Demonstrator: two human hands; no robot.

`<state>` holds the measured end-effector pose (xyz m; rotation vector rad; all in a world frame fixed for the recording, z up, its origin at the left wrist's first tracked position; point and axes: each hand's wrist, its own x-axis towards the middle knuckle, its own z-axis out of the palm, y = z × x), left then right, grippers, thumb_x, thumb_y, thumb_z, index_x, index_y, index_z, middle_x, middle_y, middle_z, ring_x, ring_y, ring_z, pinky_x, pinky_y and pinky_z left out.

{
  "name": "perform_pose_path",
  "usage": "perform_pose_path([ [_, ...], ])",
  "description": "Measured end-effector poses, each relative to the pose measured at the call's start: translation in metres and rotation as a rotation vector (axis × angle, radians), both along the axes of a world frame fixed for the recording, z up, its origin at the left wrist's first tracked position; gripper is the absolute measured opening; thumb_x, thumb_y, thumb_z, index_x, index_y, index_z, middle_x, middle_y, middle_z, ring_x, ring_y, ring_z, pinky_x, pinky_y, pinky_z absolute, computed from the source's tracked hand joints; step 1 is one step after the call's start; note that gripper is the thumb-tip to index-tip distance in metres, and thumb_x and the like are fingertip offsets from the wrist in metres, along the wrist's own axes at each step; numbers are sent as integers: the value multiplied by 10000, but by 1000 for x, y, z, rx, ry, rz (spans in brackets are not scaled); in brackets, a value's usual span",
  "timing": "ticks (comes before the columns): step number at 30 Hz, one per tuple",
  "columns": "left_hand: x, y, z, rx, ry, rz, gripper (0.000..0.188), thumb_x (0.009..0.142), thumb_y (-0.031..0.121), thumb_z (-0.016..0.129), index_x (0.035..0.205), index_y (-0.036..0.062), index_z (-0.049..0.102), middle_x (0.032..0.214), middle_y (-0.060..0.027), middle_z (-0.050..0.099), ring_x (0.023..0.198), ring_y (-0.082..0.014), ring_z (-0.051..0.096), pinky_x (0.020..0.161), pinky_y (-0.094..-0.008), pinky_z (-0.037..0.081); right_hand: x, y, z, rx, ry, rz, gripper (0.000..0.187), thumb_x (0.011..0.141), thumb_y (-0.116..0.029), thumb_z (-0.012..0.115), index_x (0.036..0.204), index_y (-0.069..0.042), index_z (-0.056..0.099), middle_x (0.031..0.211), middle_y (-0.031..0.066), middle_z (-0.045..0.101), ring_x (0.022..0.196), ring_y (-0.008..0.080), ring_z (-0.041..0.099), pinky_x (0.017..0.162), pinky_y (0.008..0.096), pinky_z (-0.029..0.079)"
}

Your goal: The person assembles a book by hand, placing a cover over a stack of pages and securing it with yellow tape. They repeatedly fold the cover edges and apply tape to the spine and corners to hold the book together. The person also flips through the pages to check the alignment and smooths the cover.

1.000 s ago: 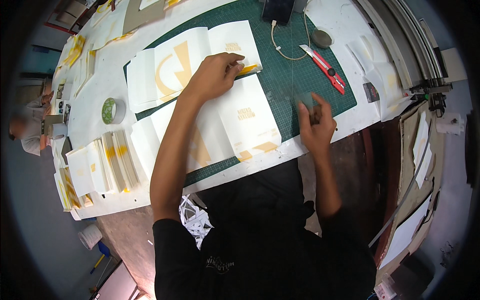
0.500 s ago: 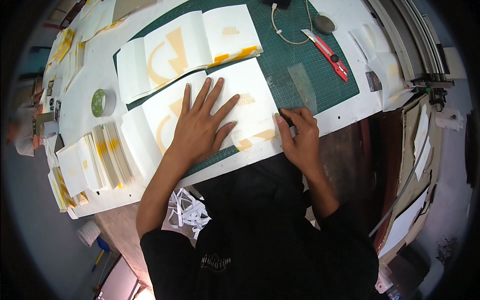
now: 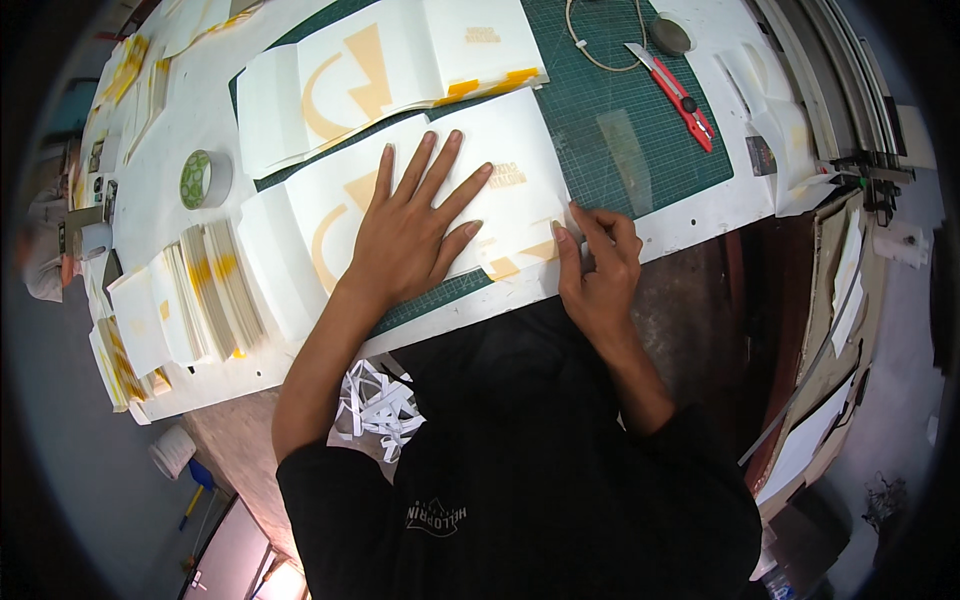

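Head view
Left hand (image 3: 410,235): spread flat, palm down, pressing the sheet (image 3: 500,150).
Right hand (image 3: 598,270): fingers pinching the sheet's near corner, just right of the left hand.
Sheet: on the mat (image 3: 640,120), under both hands.
Handling: looks light, thin, creasable; best held flat, lifted by edges.
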<state>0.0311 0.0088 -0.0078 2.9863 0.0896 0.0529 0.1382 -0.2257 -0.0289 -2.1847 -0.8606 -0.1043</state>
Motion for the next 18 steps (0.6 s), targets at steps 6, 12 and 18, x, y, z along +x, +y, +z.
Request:
perform_pose_path([
  [6, -1, 1, -3, 1, -10, 2, 564, 1099, 432, 422, 1631, 248, 443, 1741, -171, 274, 1633, -379, 173, 1310, -622, 32, 0, 1, 1, 103, 176, -24, 319, 916, -118, 796, 1195, 16, 719, 1132, 164, 654, 1051, 315, 621, 908, 435, 472],
  [12, -1, 1, -3, -5, -1, -1, 566, 1098, 444, 418, 1632, 257, 440, 1745, -163, 266, 1634, -379, 167, 1310, -624, 24, -3, -4, 16, 294, 467, 103, 492, 894, -57, 780, 1354, 9, 620, 1172, 181, 676, 1032, 317, 667, 905, 432, 530],
  [18, -1, 1, -3, -7, -6, -3, 571, 1098, 434, 420, 1642, 260, 421, 1748, -164, 258, 1633, -380, 167, 1307, -632, 22, 18, -16, 29, 220, 414, 347, 642, 809, 24, 761, 1428, -48, 607, 1210, 185, 663, 1083, 353, 644, 916, 432, 533],
])
